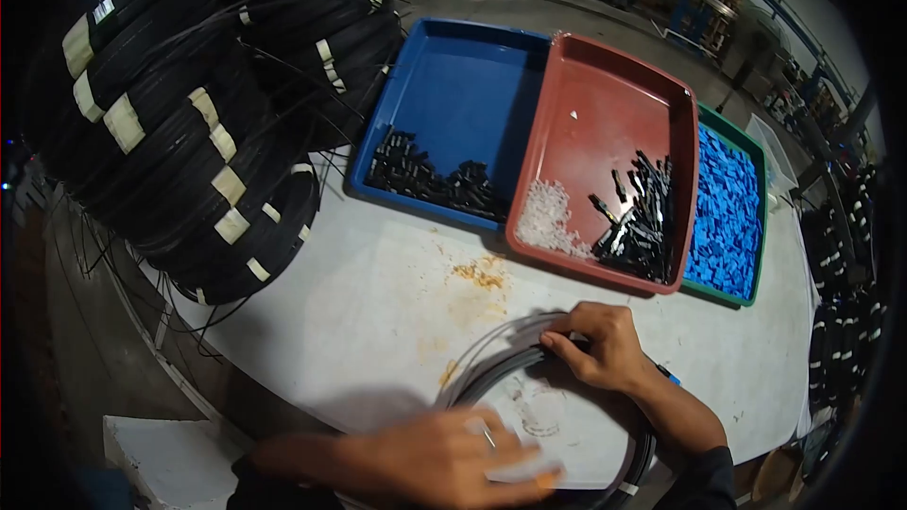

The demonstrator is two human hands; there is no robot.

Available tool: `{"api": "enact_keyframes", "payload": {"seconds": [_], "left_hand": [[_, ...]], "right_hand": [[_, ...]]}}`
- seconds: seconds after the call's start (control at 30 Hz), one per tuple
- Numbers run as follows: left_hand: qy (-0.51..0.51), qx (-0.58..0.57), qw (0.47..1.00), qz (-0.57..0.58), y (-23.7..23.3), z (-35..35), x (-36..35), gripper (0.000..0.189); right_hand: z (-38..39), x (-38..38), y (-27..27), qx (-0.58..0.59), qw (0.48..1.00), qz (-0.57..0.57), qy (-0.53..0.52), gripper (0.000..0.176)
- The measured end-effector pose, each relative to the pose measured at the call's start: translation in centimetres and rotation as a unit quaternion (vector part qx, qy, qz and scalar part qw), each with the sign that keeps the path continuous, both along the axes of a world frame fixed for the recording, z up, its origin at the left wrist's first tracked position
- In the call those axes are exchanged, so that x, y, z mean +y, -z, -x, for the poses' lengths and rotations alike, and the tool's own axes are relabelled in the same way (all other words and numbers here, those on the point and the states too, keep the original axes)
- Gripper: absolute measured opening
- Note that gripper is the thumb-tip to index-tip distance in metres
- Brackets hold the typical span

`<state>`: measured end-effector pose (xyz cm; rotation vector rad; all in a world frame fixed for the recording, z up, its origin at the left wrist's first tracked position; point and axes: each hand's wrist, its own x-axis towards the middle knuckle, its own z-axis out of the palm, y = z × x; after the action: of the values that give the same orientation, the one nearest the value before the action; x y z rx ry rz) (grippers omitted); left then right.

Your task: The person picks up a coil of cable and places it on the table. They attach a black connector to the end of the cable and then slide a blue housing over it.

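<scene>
A coil of thin black cable (505, 362) lies at the near edge of the table, with a pale tape band on its lower right part. My right hand (600, 348) is closed on the top of the coil, thumb and fingers pinching the strands. Blurred by motion, my left hand (449, 458) is over the coil's near left side; its fingers are stretched out and apart, and a ring shows on one. Whether it touches the cable cannot be made out. A small blue tip (669, 375) shows beside my right wrist.
Tall stacks of taped black cable coils (179, 123) stand at left. A blue tray (472, 57) holds black connector parts. A red tray (605, 85) has clear bits and black parts; a green tray (759, 227) holds small blue pieces. Yellowish crumbs (480, 274) lie on the white table (364, 321).
</scene>
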<state>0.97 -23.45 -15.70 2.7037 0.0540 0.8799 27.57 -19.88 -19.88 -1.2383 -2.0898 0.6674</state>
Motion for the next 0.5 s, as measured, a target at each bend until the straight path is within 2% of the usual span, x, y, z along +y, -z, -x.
{"api": "enact_keyframes", "payload": {"seconds": [0.07,0.1,0.17,0.23,0.33,0.5], "left_hand": [[-0.096,0.026,0.995,0.005,-1.0,2.8,5.3,0.028],[-0.131,0.041,0.988,-0.076,-0.9,4.3,8.1,0.026],[-0.268,0.114,0.956,-0.046,-1.7,6.3,12.4,0.025],[-0.347,0.099,0.932,0.024,-1.0,8.0,16.4,0.022],[-0.397,0.098,0.91,0.074,0.0,8.8,20.2,0.018],[-0.387,0.123,0.911,0.073,1.5,7.8,24.5,0.016]], "right_hand": [[-0.1,-0.1,0.2,0.021,1.0,0.002,-0.003,0.008],[-0.1,-0.1,0.1,0.021,1.0,0.005,-0.008,0.008],[0.0,0.0,-0.3,0.023,1.0,0.006,-0.013,0.008],[0.2,0.1,-0.4,0.031,0.999,0.038,-0.007,0.009],[0.1,0.3,0.1,0.053,0.997,0.049,-0.012,0.01],[-0.1,0.4,0.2,0.052,0.996,0.072,-0.016,0.01]]}}
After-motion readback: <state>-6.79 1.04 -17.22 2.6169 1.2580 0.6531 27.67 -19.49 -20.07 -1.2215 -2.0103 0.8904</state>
